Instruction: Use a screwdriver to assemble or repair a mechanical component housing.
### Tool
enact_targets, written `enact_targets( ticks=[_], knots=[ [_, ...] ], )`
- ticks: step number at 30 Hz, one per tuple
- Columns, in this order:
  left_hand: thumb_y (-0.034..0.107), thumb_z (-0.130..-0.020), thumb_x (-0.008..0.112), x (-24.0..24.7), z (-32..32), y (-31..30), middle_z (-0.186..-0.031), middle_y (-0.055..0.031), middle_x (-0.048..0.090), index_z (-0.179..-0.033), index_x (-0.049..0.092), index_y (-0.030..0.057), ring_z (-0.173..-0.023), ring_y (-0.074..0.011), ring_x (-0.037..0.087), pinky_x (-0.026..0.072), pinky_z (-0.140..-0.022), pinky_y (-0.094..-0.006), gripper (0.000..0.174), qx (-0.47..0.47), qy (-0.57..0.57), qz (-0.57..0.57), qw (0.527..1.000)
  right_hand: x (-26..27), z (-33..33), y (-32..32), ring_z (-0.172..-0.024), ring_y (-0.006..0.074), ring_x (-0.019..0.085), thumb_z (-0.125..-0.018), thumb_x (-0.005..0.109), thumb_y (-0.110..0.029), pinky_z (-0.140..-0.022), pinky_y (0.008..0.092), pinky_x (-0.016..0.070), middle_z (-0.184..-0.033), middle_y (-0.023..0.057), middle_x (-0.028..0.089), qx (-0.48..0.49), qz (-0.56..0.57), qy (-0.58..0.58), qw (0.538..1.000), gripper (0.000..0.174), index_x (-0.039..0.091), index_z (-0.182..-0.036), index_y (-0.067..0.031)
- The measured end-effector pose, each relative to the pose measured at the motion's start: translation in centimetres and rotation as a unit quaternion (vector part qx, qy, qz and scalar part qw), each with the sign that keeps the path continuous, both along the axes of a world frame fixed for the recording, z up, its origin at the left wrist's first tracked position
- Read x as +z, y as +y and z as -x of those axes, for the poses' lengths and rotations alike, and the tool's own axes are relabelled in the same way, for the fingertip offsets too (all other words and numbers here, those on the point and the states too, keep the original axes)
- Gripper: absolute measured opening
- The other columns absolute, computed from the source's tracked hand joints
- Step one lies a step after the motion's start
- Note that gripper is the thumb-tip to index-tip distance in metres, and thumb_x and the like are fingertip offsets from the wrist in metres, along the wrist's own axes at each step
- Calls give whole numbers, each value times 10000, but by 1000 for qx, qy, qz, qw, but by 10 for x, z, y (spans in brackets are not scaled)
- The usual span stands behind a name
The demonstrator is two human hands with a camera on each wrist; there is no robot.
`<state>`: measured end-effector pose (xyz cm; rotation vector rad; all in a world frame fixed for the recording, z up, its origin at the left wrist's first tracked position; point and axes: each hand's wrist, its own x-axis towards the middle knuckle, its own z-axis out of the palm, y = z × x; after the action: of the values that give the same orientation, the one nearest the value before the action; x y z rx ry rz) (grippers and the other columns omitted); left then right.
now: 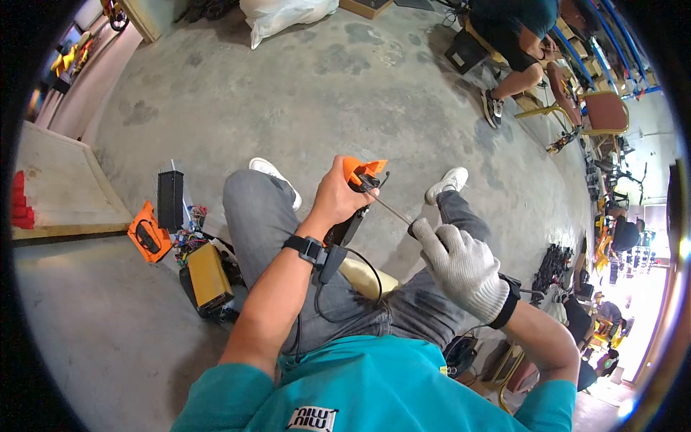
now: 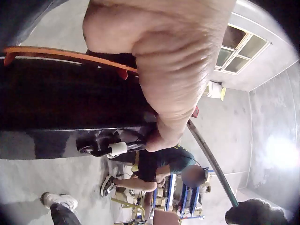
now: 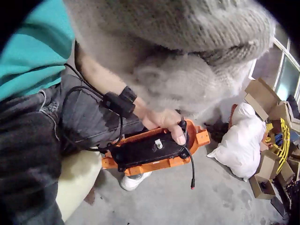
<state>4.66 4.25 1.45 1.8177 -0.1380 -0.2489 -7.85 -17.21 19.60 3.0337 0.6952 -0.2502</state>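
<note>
My bare left hand (image 1: pixel 335 193) grips an orange plastic housing (image 1: pixel 353 167) with a black box (image 3: pixel 147 151) set inside it, held up between my knees. The thumb lies on the box near one end. A thin black cable (image 3: pixel 191 161) with a red tip hangs from that end. In my gloved right hand (image 1: pixel 464 272) is a screwdriver, its long metal shaft (image 1: pixel 393 210) slanting toward the housing. The shaft's far end reaches the housing's upper end, beside the left hand's fingers. In the right wrist view the glove (image 3: pixel 187 75) hides the screwdriver.
On the floor at left lie another orange housing (image 1: pixel 138 241), a black finned box (image 1: pixel 170 201), a gold box (image 1: pixel 209 276) and tangled wires. A white sack (image 1: pixel 284 16) lies ahead. Another person (image 1: pixel 520 39) sits at upper right near a chair (image 1: pixel 606 112).
</note>
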Motion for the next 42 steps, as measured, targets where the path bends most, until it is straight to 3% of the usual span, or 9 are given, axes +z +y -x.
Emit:
enact_targets(
  ticks=[8, 11, 14, 18, 21, 27, 29, 34, 42],
  knots=[
    [309, -737, 946, -6, -4, -5, -1042, -180, 710, -1170, 503, 39, -987, -369, 705, 551, -868, -449, 676, -13, 4, -8, 1000, 7, -5, 11, -702, 295, 691, -934, 687, -145, -607, 413, 593, -935, 127, 611, -48, 5, 51, 997, 496, 571, -1416, -125],
    [330, -781, 933, -2, -3, -4, -1036, -148, 716, -1218, 512, 28, -969, -295, 701, 548, -896, -394, 678, -22, 39, -26, 999, -8, -2, 8, -634, 222, 651, -978, 690, -185, -507, 364, 523, -868, 94, 623, -91, -248, 24, 964, 411, 615, -1371, -90],
    [316, -741, 940, -3, -8, -5, -1049, -193, 706, -1181, 493, 32, -994, -391, 704, 549, -873, -461, 688, -9, 4, -23, 1000, 8, -4, 16, -523, 67, 460, -1017, 671, -231, -394, 241, 398, -917, 70, 642, -524, -583, 391, 482, 336, 629, -1307, -65],
    [321, -756, 930, 1, -1, -3, -1071, -202, 706, -1191, 494, 32, -1016, -398, 706, 553, -886, -462, 681, -24, 7, -55, 998, -35, 20, -4, -523, 75, 492, -1027, 665, -251, -367, 222, 358, -923, 105, 647, -477, -727, 431, 242, 353, 585, -1308, -54],
    [321, -761, 931, -3, 2, -4, -1098, -206, 706, -1201, 495, 30, -1033, -389, 704, 553, -892, -458, 684, -25, -5, -50, 998, -35, 27, -7, -565, 90, 539, -991, 691, -213, -399, 215, 382, -919, 102, 639, -453, -718, 424, 316, 374, 570, -1307, -55],
    [310, -811, 933, -8, 0, 1, -1110, -116, 694, -1250, 502, 28, -1021, -225, 681, 545, -923, -363, 677, -27, 3, -46, 999, -7, 21, -3, -653, 170, 614, -925, 707, -122, -583, 319, 497, -918, 102, 642, -402, -474, 290, 728, 368, 587, -1254, -9],
    [301, -812, 934, -8, -2, 1, -1109, -118, 698, -1243, 507, 26, -1020, -221, 686, 551, -916, -369, 667, -21, 6, -33, 999, -26, 25, -11, -793, 259, 674, -931, 685, -123, -678, 402, 550, -915, 135, 645, -196, -393, 30, 898, 424, 591, -1338, -51],
    [284, -805, 934, 2, -5, -1, -1087, -128, 707, -1227, 514, 26, -1010, -227, 694, 562, -896, -380, 648, -18, 47, -51, 997, -7, 23, 10, -912, 378, 671, -927, 683, -121, -756, 498, 569, -940, 149, 625, -119, -189, 23, 975, 509, 570, -1421, -174],
    [322, -756, 929, -7, -9, -2, -1003, -188, 719, -1162, 483, 15, -939, -375, 713, 562, -834, -451, 677, -12, 7, -39, 999, -7, 4, 6, -819, 256, 674, -871, 662, -156, -602, 398, 592, -1031, 113, 592, 32, 51, -17, 998, 704, 473, -1544, -74]
  ],
)
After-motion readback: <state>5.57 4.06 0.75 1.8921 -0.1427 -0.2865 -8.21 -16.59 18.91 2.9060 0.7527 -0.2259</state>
